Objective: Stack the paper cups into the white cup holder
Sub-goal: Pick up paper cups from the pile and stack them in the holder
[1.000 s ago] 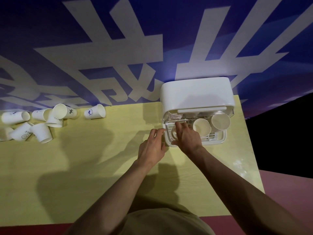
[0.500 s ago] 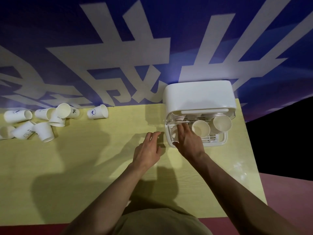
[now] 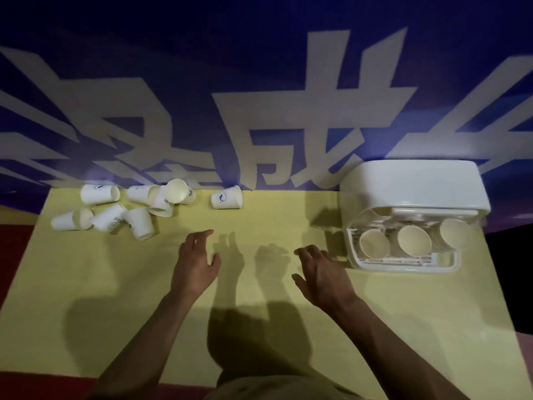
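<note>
The white cup holder (image 3: 415, 183) stands at the table's back right with its lid raised. Three paper cups sit upright in its tray: a left cup (image 3: 374, 244), a middle cup (image 3: 414, 240) and a right cup (image 3: 452, 233). Several loose paper cups (image 3: 138, 210) lie tipped over at the back left, and one single cup (image 3: 226, 197) lies apart from them. My left hand (image 3: 196, 264) hovers empty over the table's middle, fingers loosely spread. My right hand (image 3: 323, 269) is empty too, just left of the holder's tray.
The yellow table (image 3: 259, 327) runs under both arms. A blue banner with large white characters (image 3: 259, 111) hangs behind it. Red floor (image 3: 14, 255) shows at the left edge, and dark space lies beyond the table's right side.
My right hand has pulled out of the holder's tray, leaving a cup in the left slot. Both hands have moved left, away from the holder. The view has shifted left.
</note>
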The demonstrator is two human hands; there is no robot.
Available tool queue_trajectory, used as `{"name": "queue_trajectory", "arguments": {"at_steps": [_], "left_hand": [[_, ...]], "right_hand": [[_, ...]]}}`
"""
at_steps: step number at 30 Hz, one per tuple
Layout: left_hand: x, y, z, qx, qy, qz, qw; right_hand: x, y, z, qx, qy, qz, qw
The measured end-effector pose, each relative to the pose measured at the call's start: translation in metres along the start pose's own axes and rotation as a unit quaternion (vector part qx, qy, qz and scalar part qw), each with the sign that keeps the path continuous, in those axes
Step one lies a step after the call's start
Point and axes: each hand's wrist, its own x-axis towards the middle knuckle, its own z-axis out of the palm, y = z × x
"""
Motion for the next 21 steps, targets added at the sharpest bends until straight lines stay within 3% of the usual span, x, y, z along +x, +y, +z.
{"name": "queue_trajectory", "arguments": {"at_steps": [8,15,21], "left_hand": [[0.112,-0.071,-0.042,0.009,0.062,-0.014,0.998],[0.169,-0.083,-0.022,0.024,0.001,-0.036,0.999],[0.184,-0.089,-0.008,-0.028,0.022,-0.041,0.999]], "right_hand": [[0.093,-0.077,0.009,-0.038,0.019,-0.028,0.999],[0.176,-0.105,0.005,-0.070,0.042,-0.036,0.996],[0.233,-0.116,0.014,-0.114,0.017,-0.062,0.991]]}}
